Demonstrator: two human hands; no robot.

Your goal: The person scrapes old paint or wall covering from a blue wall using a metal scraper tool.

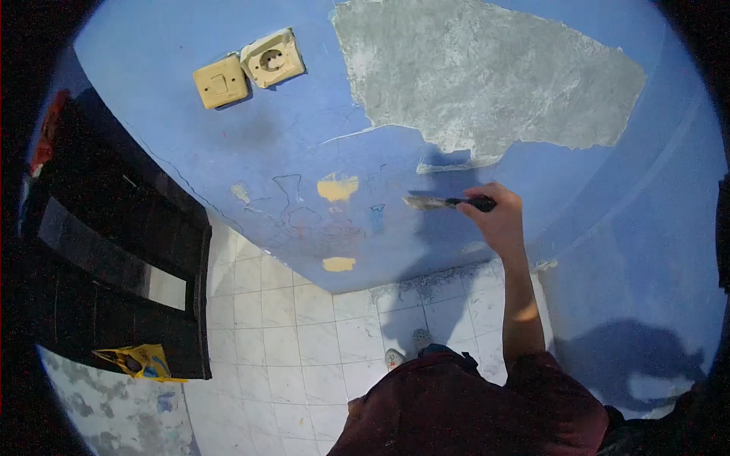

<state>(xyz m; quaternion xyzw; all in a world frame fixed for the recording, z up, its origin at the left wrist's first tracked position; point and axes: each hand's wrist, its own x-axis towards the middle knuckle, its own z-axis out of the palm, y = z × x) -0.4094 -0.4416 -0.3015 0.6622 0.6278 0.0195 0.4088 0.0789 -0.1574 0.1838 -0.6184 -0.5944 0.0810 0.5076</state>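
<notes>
Head view shows our scraper first. It has a dark handle and a flat metal blade. The blade points left and lies against the blue wall, just under a big gray patch with no paint on it. Our right hand is wrapped tight around the scraper's handle, with our arm stretched up to the wall. We cannot see our left hand at all. Near the blade we see small yellow spots on the wall. Higher up on the left are a light switch and a socket, side by side. Below the wall is a white tile floor with dust and bits by the wall's foot. A dark cabinet stands far to the left, with a yellow thing on its lower part.
</notes>
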